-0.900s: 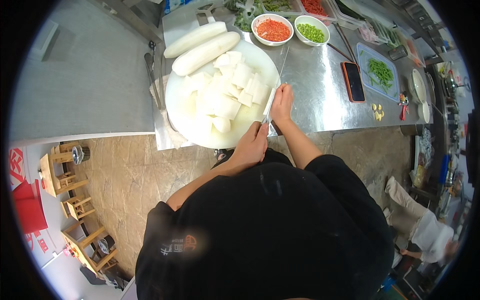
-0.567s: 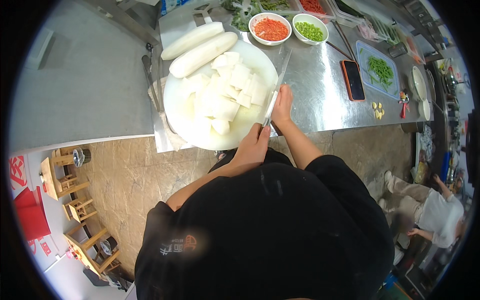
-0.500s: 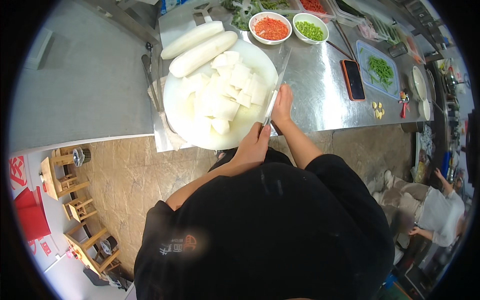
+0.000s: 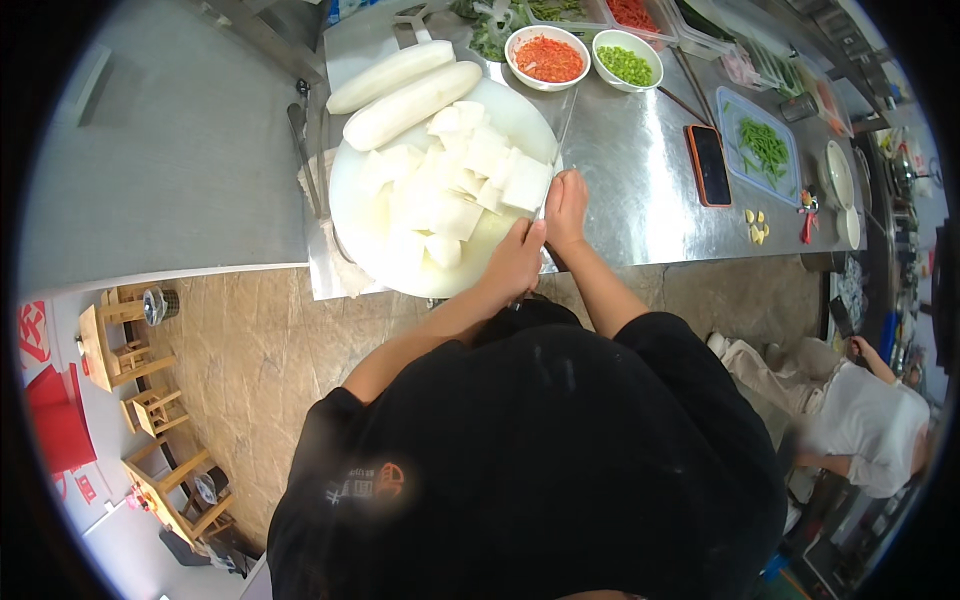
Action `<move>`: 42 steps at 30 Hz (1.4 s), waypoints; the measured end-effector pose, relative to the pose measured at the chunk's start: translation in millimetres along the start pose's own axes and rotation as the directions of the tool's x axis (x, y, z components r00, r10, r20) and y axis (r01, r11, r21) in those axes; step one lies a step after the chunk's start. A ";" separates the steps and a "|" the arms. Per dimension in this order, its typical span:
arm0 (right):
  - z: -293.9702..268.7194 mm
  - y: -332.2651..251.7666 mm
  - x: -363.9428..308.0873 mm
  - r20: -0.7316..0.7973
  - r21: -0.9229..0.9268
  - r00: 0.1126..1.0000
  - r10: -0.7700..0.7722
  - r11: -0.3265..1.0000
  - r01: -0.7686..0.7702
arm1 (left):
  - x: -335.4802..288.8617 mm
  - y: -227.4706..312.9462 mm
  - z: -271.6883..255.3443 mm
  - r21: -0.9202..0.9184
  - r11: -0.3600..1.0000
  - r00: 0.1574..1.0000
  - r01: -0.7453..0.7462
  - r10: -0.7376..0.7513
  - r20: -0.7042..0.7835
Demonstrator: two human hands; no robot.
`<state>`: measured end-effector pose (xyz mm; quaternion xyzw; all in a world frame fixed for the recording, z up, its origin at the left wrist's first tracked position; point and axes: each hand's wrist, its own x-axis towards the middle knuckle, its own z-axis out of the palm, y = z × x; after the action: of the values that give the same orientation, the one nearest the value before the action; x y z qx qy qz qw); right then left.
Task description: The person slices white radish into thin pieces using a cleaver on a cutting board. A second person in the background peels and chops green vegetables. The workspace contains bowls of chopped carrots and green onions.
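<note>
A long knife (image 4: 566,125) points away from me along the right rim of the round white cutting board (image 4: 480,265), its blade thin and edge-on. My left hand (image 4: 518,258) is closed around its near end, with the handle mostly hidden. My right hand (image 4: 567,208) is closed against the blade just to the right, its fingertips partly hidden. Cut chunks of white radish (image 4: 455,215) are heaped on the board. Two peeled whole radishes (image 4: 410,105) lie side by side at the board's far left.
Bowls of chopped red pepper (image 4: 547,60) and chopped green pieces (image 4: 626,65) stand beyond the board. To the right are a phone (image 4: 708,165), a blue-rimmed tray (image 4: 732,108) with cut greens, and garlic cloves (image 4: 756,226). Another person (image 4: 860,425) is at the far right.
My left hand has slid slightly closer to my right hand along the knife. The blade has turned more edge-on. The person at right has moved and raised a dark tool.
</note>
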<state>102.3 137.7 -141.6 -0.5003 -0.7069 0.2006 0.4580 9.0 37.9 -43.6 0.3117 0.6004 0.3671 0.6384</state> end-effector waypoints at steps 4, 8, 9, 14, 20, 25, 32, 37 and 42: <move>-5.5 -24.7 6.2 0.090 -0.168 0.996 0.014 0.986 0.001 | 11.8 -9.0 -28.4 -0.303 0.953 0.992 0.020 0.019 0.124; 4.7 -37.8 13.2 0.085 -0.299 0.996 0.037 0.954 -0.010 | 0.4 -3.6 -49.2 -0.463 0.886 0.973 0.037 0.073 0.218; 6.9 -40.2 14.0 0.085 -0.309 0.993 0.085 0.949 -0.055 | -1.0 -2.8 -54.0 -0.473 0.881 0.969 0.013 0.105 0.223; 11.1 -49.1 20.9 0.100 -0.353 0.974 0.204 0.922 -0.157 | -9.6 10.2 -87.5 -0.594 0.801 0.948 0.070 0.131 0.289; -8.9 -6.2 39.7 0.422 0.203 0.824 0.378 0.847 -0.492 | -35.3 24.2 -114.6 -0.759 0.640 0.875 0.120 0.292 0.385; -32.1 -13.8 42.8 0.530 0.325 0.814 0.237 0.830 -0.453 | -39.6 22.9 -121.5 -0.812 0.543 0.809 0.216 0.366 0.460; -68.7 -46.5 66.5 0.396 0.480 0.896 0.203 0.786 -0.390 | -43.0 23.6 -124.5 -0.691 0.697 0.884 0.192 0.184 0.431; -156.4 -198.6 131.0 0.030 0.651 0.743 -0.668 0.577 0.493 | -47.9 16.7 -128.5 -0.635 0.755 0.893 0.164 0.160 0.420; -235.6 -282.5 140.2 0.267 0.325 0.210 -0.940 0.293 0.899 | -54.2 26.4 -121.6 -0.596 0.793 0.911 0.124 0.148 0.385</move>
<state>143.0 103.2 248.4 0.0951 -0.9313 0.0244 0.3507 -115.1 1.2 -2.6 0.1639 0.2994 0.4704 0.8138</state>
